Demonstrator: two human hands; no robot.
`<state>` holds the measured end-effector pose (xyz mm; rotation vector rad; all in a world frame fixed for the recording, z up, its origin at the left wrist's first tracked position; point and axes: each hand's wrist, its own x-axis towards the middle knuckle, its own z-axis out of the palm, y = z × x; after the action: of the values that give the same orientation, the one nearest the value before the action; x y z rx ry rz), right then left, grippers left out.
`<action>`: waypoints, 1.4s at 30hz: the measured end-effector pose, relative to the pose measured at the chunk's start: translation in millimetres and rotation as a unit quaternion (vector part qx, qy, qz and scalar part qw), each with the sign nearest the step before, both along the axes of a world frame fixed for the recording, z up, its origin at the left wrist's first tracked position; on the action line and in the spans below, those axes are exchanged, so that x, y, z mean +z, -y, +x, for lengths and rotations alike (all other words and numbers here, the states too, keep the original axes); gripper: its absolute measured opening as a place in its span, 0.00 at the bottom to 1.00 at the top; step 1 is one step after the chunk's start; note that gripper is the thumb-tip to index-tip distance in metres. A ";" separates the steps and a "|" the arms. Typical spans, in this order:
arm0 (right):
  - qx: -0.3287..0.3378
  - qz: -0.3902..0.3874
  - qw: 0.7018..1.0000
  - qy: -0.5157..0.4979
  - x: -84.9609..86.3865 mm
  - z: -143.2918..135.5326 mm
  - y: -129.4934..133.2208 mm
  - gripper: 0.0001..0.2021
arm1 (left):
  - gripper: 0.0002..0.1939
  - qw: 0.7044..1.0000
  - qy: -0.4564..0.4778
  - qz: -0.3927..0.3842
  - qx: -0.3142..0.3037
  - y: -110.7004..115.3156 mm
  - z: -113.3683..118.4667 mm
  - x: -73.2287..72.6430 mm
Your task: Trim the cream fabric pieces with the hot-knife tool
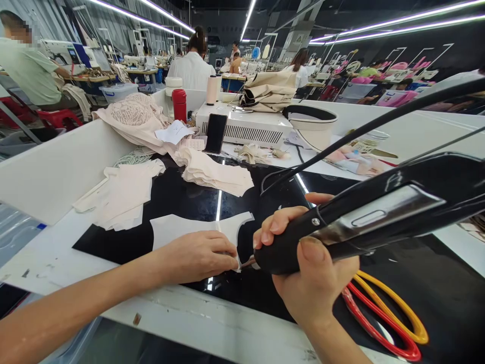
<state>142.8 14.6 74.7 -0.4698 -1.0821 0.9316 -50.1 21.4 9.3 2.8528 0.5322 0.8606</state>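
Note:
My right hand (pixel 318 283) is closed around a black hand-held tool (pixel 288 242) with a silver panel and a thick cable. The tool's narrow tip reaches the lower right corner of a pale, curved-edge fabric piece (pixel 189 225) lying on a glossy black mat (pixel 182 197). My left hand (pixel 200 255) presses on that piece, its fingers together and fingertips pinching the edge beside the tip. Just right of my right wrist are scissors-like red and yellow loop handles (pixel 379 323); their blades are hidden.
Pale fabric stacks (pixel 215 172) and loose cut pieces (pixel 127 189) lie behind and left. A phone (pixel 215 133) leans against a vented white box (pixel 246 130). A red bottle (pixel 179 105) and a beige visor (pixel 310 124) stand nearby. People sit at sewing stations beyond.

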 end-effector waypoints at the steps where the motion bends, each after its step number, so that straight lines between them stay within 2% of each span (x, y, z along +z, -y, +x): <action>1: 0.001 0.000 1.000 0.000 -0.2 0.3 0.2 0.22 | 0.12 1.000 -0.002 0.000 0.002 0.0 -0.1 -0.6; 8: -0.009 -0.006 1.000 0.025 0.2 0.9 2.0 0.21 | 0.13 1.000 0.000 0.007 0.013 -0.3 -1.0 -3.4; 17: -0.011 -0.007 1.000 0.008 1.0 -2.2 1.6 0.22 | 0.14 1.000 0.015 0.006 0.007 -1.2 -0.5 -3.4; 42: -0.026 -0.016 1.000 0.005 1.2 -2.7 2.8 0.22 | 0.09 1.000 -0.007 -0.010 0.008 -1.0 -0.3 -3.7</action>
<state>140.1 11.8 75.9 -0.5264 -1.0604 0.9017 -50.4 22.4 5.6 2.8421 0.5633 0.8348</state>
